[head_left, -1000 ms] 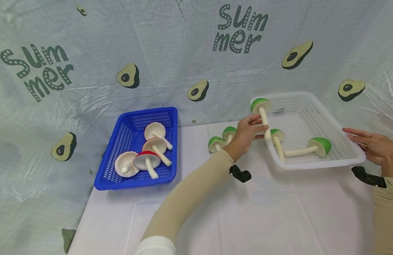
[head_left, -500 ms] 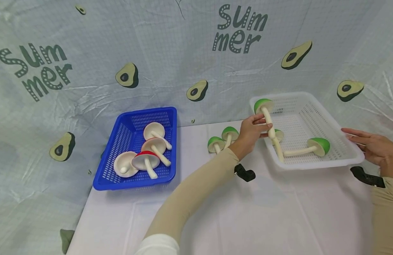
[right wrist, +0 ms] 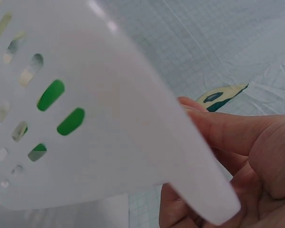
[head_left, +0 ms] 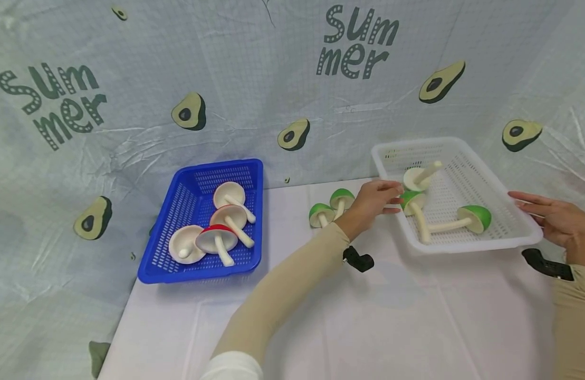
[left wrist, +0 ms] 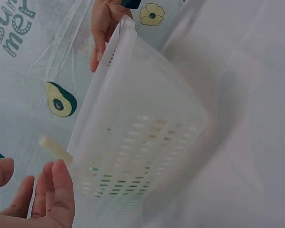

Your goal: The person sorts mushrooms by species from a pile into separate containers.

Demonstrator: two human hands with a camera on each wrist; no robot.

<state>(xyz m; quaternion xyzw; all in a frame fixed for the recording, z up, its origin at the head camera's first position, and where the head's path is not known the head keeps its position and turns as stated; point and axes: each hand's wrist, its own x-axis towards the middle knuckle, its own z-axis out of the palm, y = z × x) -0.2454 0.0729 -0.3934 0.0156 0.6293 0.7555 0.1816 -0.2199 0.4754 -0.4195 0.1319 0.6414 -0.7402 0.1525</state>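
In the head view a white basket (head_left: 482,246) holds three green-capped toy mushrooms. The toy mushroom (head_left: 417,182) near its back left lies cap down, stem pointing up. Another toy mushroom (head_left: 418,214) leans by the left wall, its stem meeting that of the third toy mushroom (head_left: 476,218). My left hand (head_left: 374,203) is over the left rim with nothing in its fingers; the left wrist view shows its fingers apart, close by the upright stem (left wrist: 56,149). My right hand (right wrist: 247,156) grips the basket's right rim, some fingers hidden behind it.
Two more green-capped mushrooms (head_left: 342,199) lie on the white-covered table (head_left: 368,327), left of the white basket. A blue basket (head_left: 200,274) with several red-capped mushrooms (head_left: 219,237) stands farther left. A printed cloth (head_left: 245,79) hangs behind the table.
My left hand has lowered the green-capped mushroom into the white basket and let go, and it has tipped cap down. The hand has drawn back slightly left. My right hand has stayed at the rim.
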